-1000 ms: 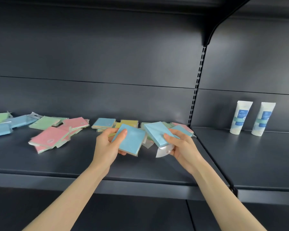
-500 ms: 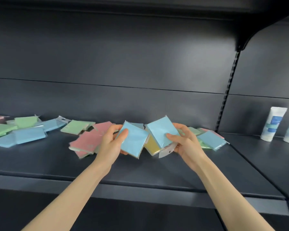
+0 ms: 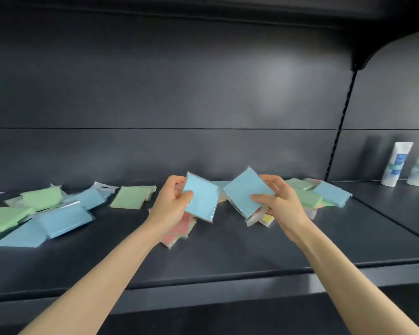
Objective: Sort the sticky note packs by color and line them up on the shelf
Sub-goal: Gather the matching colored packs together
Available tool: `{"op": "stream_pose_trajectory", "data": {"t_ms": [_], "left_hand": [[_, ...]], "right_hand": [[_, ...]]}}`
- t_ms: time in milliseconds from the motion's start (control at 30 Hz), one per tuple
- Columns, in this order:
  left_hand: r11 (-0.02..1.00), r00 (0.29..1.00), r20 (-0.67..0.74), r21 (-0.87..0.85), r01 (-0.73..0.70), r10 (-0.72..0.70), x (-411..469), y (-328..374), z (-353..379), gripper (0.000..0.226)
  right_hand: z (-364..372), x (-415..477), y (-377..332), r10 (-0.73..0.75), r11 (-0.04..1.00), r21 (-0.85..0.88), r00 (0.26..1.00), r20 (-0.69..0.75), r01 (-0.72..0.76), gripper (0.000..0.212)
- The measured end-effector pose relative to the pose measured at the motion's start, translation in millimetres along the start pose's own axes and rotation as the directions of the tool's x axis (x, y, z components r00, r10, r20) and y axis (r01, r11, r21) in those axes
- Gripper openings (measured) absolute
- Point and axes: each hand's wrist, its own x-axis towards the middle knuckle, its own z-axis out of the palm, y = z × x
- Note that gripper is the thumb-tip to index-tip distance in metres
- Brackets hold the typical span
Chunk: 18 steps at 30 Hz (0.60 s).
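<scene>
Over the last 1 s the view had swung left, pushing the 2 tubes (image 3: 396,163) toward the right edge and bringing more packs in on the left. Both held packs had come up off the pile and tipped to face the camera. The left hand (image 3: 172,206) gripped the left pack (image 3: 201,199), blue, with the thumb on its face and fingers curled behind its left edge. The right hand (image 3: 283,204) gripped the right pack (image 3: 248,192), also blue, with the thumb on its face and fingers behind. Both packs were tilted and held above the shelf (image 3: 228,250), close together with a narrow gap between them.

Below the left hand lay pink packs (image 3: 179,229), partly hidden by the hand and wrist. Under the right hand a yellow pack (image 3: 267,218) showed only a corner. Right of that hand lay green packs (image 3: 307,198) with a blue pack (image 3: 331,193) at their right end. Left of the hands lay a lone green pack (image 3: 131,197). Further left, blue packs (image 3: 63,220) and far green packs (image 3: 41,198) overlapped loosely and were blurred. A slotted post (image 3: 341,126) divided this bay from the next, where the tubes stood upright side by side, well apart from the packs.
</scene>
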Motion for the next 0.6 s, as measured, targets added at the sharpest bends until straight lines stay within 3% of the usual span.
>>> {"op": "stream_pose_trajectory", "data": {"t_ms": [400, 600], "left_hand": [[0.981, 0.944, 0.301, 0.177, 0.084, -0.135, 94.6, -24.4, 50.0, 0.022], [0.851, 0.963, 0.253, 0.522, -0.057, -0.090, 109.5, -33.4, 56.1, 0.031]], "right_hand": [[-13.1, 53.4, 6.1, -0.029, 0.979, -0.205, 0.999, -0.040, 0.021, 0.038], [-13.2, 77.4, 12.3, -0.011, 0.977, -0.212, 1.000, 0.022, 0.016, 0.037]]}}
